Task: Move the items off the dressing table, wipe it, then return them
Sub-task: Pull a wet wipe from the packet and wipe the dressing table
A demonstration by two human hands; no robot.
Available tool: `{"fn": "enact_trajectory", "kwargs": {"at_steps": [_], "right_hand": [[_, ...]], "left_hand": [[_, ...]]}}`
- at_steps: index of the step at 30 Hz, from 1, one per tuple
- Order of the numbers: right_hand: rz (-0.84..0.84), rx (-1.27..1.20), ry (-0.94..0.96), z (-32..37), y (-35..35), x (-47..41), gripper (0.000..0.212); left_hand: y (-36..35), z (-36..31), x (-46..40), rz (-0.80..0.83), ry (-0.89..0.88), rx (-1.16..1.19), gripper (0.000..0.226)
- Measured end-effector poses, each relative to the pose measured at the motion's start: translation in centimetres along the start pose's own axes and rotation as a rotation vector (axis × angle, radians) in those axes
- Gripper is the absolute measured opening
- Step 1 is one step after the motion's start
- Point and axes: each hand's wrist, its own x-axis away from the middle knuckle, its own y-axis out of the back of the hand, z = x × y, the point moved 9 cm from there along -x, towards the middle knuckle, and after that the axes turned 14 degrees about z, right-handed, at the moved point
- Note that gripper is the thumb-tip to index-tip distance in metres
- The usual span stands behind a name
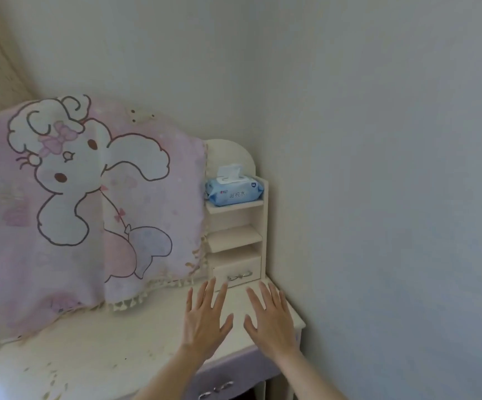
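- Left hand (205, 319) and right hand (271, 321) are held side by side over the table (104, 350), palms down, fingers straight and spread, holding nothing.
- Shelf unit (258, 226) stands at the table's back right corner; its top shelf holds a blue wipes pack (234, 193) with a sheet sticking up.
- The two lower shelves show nothing; the drawer (238, 271) beneath is closed.
- A pink cartoon cloth (89, 197) hangs just beside the unit.

Two bare forearms are showing in the head view, ending in the left hand (205, 319) and right hand (271, 321); neither is wearing a sleeve, glove, ring or wristband.
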Motion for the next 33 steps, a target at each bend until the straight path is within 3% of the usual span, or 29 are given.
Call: {"fn": "enact_trajectory", "kwargs": {"at_steps": [9,16,24,33], "right_hand": [[-0.097,0.033,0.169,-5.7,4.2,-19.5,0.054],[-0.205,0.012,0.258,-5.8,8.3,-30.7,0.056],[-0.329,0.006,0.271,-5.7,10.4,-39.7,0.049],[-0.435,0.123,0.345,-5.8,11.6,-44.1,0.051]], "left_hand": [[3.4,2.7,-17.7,-0.093,0.145,-0.045,0.062],[9.4,4.9,-27.4,-0.237,0.166,-0.118,0.065],[12.4,8.3,-35.4,-0.281,0.136,-0.179,0.061],[10.8,10.0,-40.4,-0.362,-0.038,-0.234,0.048]]}}
